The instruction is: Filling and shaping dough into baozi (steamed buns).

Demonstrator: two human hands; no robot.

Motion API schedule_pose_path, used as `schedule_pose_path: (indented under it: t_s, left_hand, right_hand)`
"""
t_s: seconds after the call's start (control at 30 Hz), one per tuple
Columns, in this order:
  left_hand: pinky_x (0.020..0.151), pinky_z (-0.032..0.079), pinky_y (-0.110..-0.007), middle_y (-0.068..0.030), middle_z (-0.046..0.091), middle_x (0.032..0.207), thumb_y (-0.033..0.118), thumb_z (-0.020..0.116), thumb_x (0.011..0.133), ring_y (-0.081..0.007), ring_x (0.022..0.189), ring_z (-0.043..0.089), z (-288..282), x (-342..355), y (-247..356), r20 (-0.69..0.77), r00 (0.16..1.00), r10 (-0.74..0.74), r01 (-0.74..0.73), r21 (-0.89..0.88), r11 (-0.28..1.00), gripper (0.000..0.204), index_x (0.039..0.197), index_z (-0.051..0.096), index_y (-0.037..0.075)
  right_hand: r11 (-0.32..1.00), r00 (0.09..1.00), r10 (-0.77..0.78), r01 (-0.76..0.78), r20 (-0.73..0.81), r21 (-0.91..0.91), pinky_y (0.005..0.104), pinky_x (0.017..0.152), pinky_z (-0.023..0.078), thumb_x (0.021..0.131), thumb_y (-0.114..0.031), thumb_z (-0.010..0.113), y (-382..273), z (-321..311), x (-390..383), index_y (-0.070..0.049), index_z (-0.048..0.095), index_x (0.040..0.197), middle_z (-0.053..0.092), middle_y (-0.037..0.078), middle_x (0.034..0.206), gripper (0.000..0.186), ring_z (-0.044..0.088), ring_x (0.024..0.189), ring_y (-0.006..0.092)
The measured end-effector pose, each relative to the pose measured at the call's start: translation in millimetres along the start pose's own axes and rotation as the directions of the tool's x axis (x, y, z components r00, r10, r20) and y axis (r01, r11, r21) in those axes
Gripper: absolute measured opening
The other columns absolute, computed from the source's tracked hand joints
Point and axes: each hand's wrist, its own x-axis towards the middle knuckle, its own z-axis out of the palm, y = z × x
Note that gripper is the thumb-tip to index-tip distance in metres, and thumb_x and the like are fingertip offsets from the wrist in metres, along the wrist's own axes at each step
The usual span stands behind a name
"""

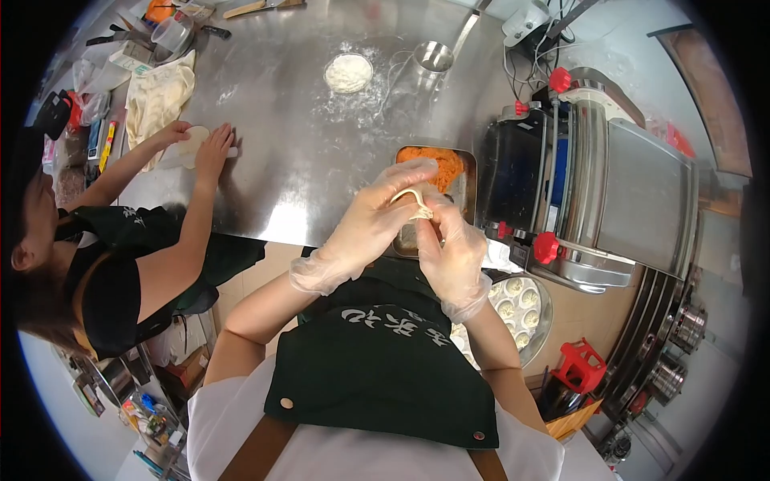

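Observation:
Both my hands wear clear plastic gloves and meet over the front edge of the steel table. My left hand (373, 212) cups a pale dough wrapper (419, 210), its thin edge curving up between the hands. The fingers of my right hand (451, 244) pinch that edge, where small folds show. Whatever lies inside the wrapper is hidden. Just beyond my hands, partly covered by them, is a rectangular metal tray (472, 180) with shredded orange filling (451, 170) in it.
A flour bowl (349, 74) and a metal cup (434, 56) stand farther back. A roller machine (589, 176) is at the right. Below my right forearm sits a round tray (548, 321) of pleated buns. At left, a co-worker's hands (210, 152) handle a dough disc (192, 147).

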Motion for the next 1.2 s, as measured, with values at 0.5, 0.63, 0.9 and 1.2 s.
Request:
schedule_pose_path:
  t_s: [0.5,0.63,0.9,1.2]
  left_hand:
    - [0.106,0.039,-0.033,-0.015,0.043,0.144,0.005,0.054,0.095,-0.0241,0.132,0.045,19.1,-0.9,-10.7,-0.195,0.978,0.075,-0.079,-0.011,0.997,0.04,0.134,0.052,0.003]
    - [0.108,0.037,-0.033,-0.0119,0.044,0.142,0.003,0.053,0.094,-0.0215,0.132,0.043,17.5,0.6,-15.3,-0.162,0.986,0.031,-0.048,-0.097,0.994,0.04,0.134,0.053,0.003]
    - [0.11,0.033,-0.033,-0.0128,0.044,0.144,-0.004,0.051,0.091,-0.0223,0.132,0.043,10.9,1.6,-4.6,-0.101,0.987,0.121,-0.117,0.047,0.992,0.045,0.136,0.052,0.002]
    - [0.104,0.039,-0.035,-0.0177,0.043,0.14,0.012,0.052,0.096,-0.0264,0.126,0.048,6.5,8.3,-0.5,0.046,0.95,0.31,-0.302,0.395,0.867,0.043,0.138,0.047,0.001]
  right_hand:
    - [0.976,0.998,0.024,-0.012,-0.054,0.218,0.029,0.057,0.054,0.082,0.005,0.065,7.9,6.8,-5.6,-0.003,0.057,0.106,0.069,0.013,0.076,0.027,0.07,0.064,0.019]
    - [0.991,0.997,0.054,-0.048,-0.046,0.124,0.0278,0.06,0.054,0.082,0.006,0.065,-0.9,6.7,-3.2,-0.001,0.058,0.105,0.069,0.012,0.076,0.024,0.069,0.066,0.0164]
    - [0.99,1.0,-0.004,0.005,-0.003,0.14,0.0282,0.058,0.053,0.082,0.005,0.065,6.1,1.8,-0.4,-0.002,0.056,0.105,0.068,0.011,0.075,0.025,0.069,0.063,0.0185]
    - [0.992,0.992,-0.108,0.104,-0.058,-0.069,0.0268,0.053,0.051,0.086,0.006,0.062,-6.0,-1.5,1.5,-0.001,0.053,0.104,0.066,0.009,0.071,0.021,0.066,0.06,0.0131]
